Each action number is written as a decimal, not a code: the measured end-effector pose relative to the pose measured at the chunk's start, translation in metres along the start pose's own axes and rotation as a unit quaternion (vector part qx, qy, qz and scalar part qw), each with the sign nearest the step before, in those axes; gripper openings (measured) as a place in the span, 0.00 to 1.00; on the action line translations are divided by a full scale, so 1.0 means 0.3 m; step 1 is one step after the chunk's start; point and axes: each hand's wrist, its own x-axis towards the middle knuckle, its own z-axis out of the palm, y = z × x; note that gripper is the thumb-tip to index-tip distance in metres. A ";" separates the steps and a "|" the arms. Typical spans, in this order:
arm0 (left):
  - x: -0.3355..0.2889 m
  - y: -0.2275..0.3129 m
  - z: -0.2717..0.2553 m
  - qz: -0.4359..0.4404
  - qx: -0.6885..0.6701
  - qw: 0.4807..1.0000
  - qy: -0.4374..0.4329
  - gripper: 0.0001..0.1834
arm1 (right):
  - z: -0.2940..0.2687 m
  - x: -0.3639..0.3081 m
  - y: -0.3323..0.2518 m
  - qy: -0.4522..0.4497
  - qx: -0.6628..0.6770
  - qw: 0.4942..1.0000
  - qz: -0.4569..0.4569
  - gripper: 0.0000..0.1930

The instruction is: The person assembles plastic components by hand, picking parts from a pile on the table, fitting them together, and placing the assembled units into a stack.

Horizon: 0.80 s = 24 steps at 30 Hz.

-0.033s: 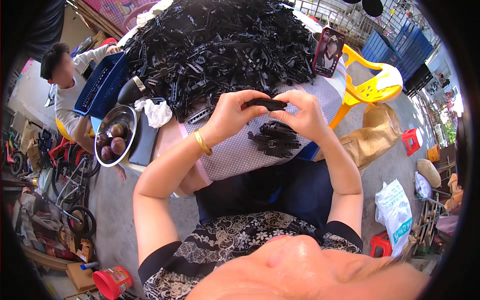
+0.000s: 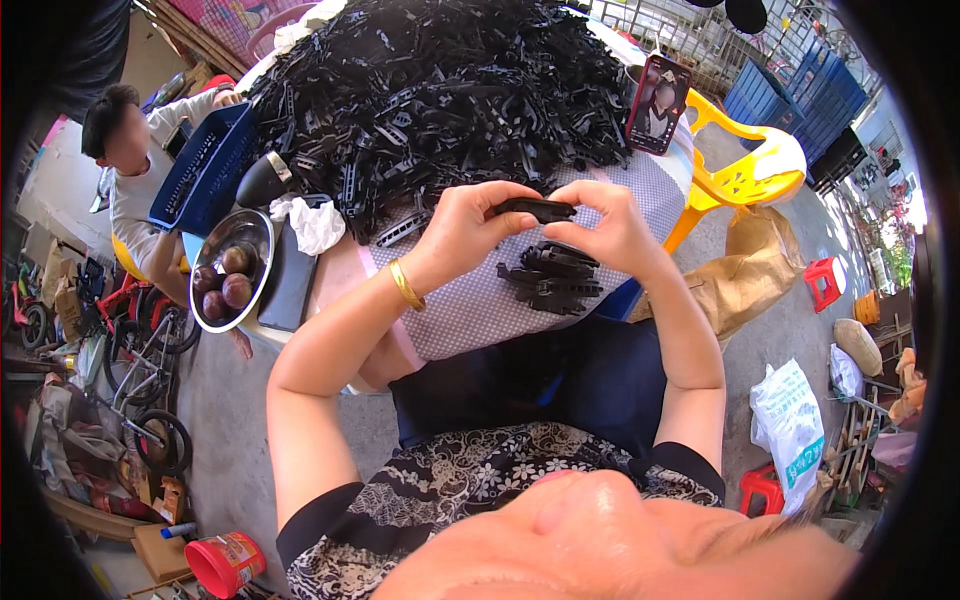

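Black elongated part (image 2: 540, 210) is held level by 2 bare hands, above the near side of a dotted-topped desk (image 2: 460, 325). Its left end is pinched between the thumb and fingers of the left hand (image 2: 470, 228), the thumb being laid along the near side and the forefinger arched over the top. Its right end is pinched by the right hand (image 2: 608, 230), whose thumb is brought up from below and whose fingers are curled toward the part; their exact contact is partly hidden. Both elbows are bent and pushed outward, the forearms angled inward until the fingertips are nearly met. The left wrist is circled by a gold-coloured bracelet (image 2: 405, 285). Just below the hands, a small cluster of black parts (image 2: 555, 285) is laid on the desk, while the far side is buried under a large heap of similar pieces (image 2: 440, 90). At left, dark round fruit (image 2: 238, 290) is held in a metal bowl (image 2: 262, 240), set near a crumpled white tissue (image 2: 318, 230) and a blue basket (image 2: 205, 170). At right, a phone (image 2: 658, 105) is stood upright beside the heap.
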 end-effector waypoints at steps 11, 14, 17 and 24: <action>-0.043 0.000 0.069 0.233 0.130 0.948 -0.171 0.18 | 0.081 0.057 0.197 0.039 0.039 0.993 0.109 0.14; -0.035 -0.002 0.059 0.207 0.110 0.963 -0.134 0.18 | 0.116 0.087 0.189 0.053 -0.007 0.996 0.078 0.12; -0.010 -0.019 0.047 0.233 0.183 0.955 0.027 0.16 | 0.120 0.095 0.190 0.058 -0.057 0.995 0.057 0.10; 0.006 -0.022 0.010 0.209 0.277 0.923 0.163 0.19 | 0.065 0.071 -0.013 -0.001 0.258 0.956 0.140 0.09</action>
